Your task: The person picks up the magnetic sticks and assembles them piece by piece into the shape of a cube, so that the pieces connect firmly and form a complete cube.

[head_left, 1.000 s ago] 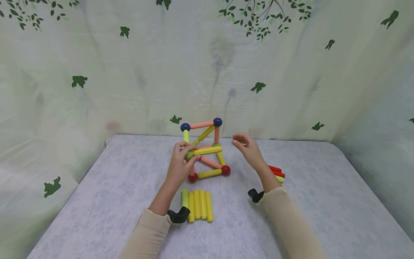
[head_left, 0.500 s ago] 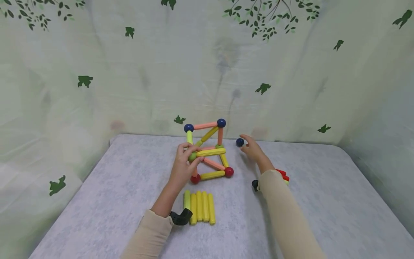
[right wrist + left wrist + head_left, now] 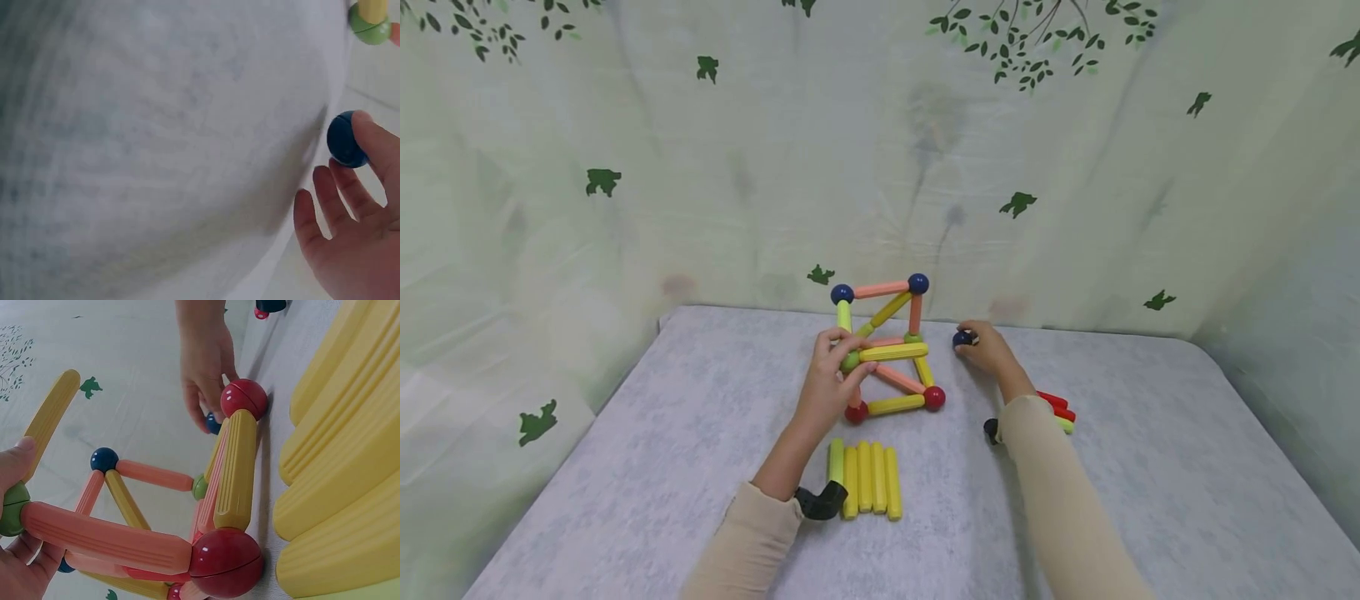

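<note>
— Honestly, what looked most likely to go wrong at that point?

— The rod-and-ball frame (image 3: 887, 350) stood on the grey desk (image 3: 625, 467) with only the person's left hand (image 3: 827, 387) steadying it. Its joints looked like plain ball contacts, so a sideways nudge could probably have folded the upper tier over. The yellow rod (image 3: 892, 352) jutted from the green ball (image 3: 850, 362) toward the right, and its far end seemed unsupported, so it may have drooped or dropped off.

— And the loose ball?

— The dark blue ball (image 3: 961, 338) sat on the desk just right of the frame, at the tips of the right hand (image 3: 992, 354). Being round, it might have rolled away under a light touch. The wrist view showed the forefinger (image 3: 378, 140) resting against it, with the other fingers only loosely bent and spread apart from the ball. So it was touched rather than properly gripped; whether the thumb closed on it, the views could not settle.

— How was the left hand placed?

— Its fingers curled around the green ball at the frame's near left corner, thumb (image 3: 15, 462) pressed on top, pinching that joint.

— Anything else nearby?

— A row of yellow rods (image 3: 868, 479) lay side by side in front of the frame, and a few red rods (image 3: 1058, 406) lay behind the right forearm. A red ball (image 3: 934, 397) anchored the frame's near right corner.
</note>
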